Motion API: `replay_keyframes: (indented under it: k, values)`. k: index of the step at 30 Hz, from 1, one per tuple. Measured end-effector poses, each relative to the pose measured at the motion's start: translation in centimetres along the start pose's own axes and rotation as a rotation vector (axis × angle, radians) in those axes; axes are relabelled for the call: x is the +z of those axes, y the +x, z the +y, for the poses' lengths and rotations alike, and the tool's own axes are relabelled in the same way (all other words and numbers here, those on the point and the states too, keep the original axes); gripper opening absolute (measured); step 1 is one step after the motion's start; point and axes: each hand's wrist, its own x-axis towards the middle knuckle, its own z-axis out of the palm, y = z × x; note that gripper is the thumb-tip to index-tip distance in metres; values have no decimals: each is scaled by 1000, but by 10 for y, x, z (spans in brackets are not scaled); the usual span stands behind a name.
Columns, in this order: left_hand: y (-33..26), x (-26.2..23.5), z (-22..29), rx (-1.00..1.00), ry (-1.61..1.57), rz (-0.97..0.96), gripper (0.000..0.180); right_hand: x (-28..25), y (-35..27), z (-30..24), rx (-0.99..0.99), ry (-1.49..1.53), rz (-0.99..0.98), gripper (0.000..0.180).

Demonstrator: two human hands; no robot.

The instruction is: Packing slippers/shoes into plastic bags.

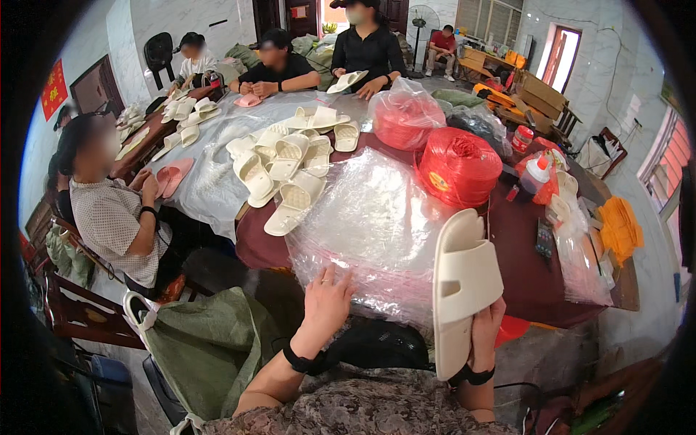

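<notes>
Hands working at the near edge of a dark maroon table [518, 239] — the right hand [484, 330] is gripping a cream slide slipper [464, 286] from below, fingers wrapped around its heel end, and the slipper is standing nearly upright with its strap facing the camera. The left hand [328, 301] is resting flat, fingers spread, on the near edge of a stack of clear plastic bags [370, 217] that is lying across the table edge; it is touching the plastic but closing on nothing. Both wrists are wearing black bands. Just behind the bags a red spool of twine [458, 167] is sitting on the table, and behind that a clear bag of red material [404, 114]. A pile of cream slippers [290, 170] is lying further up the table to the left, well apart from the held one, on a sheet of clear plastic. A white squeeze bottle with a red cap [538, 172] is standing to the right of the spool. A green woven sack [210, 344] is hanging open below the left forearm. Other people are sitting around the far and left sides of the table — one in a checked top [116, 221] at the left, nearest
</notes>
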Motion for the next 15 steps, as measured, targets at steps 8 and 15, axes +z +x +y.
replay_keyframes:
  k: [8,15]
  values:
    - [47,52,11,92,-1379,-26,58,38,-7,-13,-203,-259,-518,38]
    - [58,16,12,259,-541,-5,53,23,-7,5,-125,-510,-433,38]
